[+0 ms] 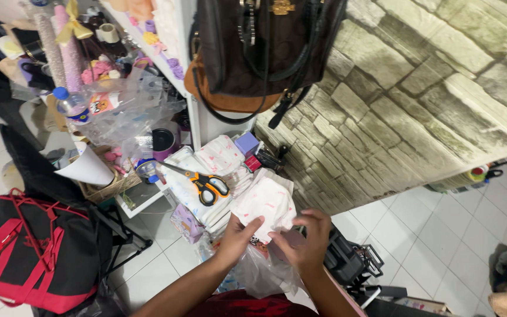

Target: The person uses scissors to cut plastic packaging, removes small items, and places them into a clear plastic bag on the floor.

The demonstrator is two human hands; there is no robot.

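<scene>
Both hands are in close at the bottom of the view, working one soft white piece. The left hand (239, 235) pinches the lower left edge of the white folded item (265, 202), thumb and fingers closed on it. The right hand (305, 238) curls in from the other side, fingertips nipping its lower right edge. Beneath both hands sags a clear plastic bag (259, 273), crinkled and loose.

By the look of it, the step in hand is handling the piece right at the bag's mouth; whether it is going in or coming out I cannot tell. The next move, I'd judge, calls for keeping both pinches firm and the bag's mouth held apart, since the thin film droops and could close over.

The piece itself is white with a faint pink print, padded and pliable, and folded flat. It looks light and easily creased.

Just above the hands lies a stack of similar white folded pieces (206, 176), with orange-handled scissors (206, 183) resting on top. Well to the left of the left hand stands a black and red bag (36, 252). Far above the hands hangs a dark brown handbag (259, 47) against the stone-patterned wall (418, 100).
</scene>
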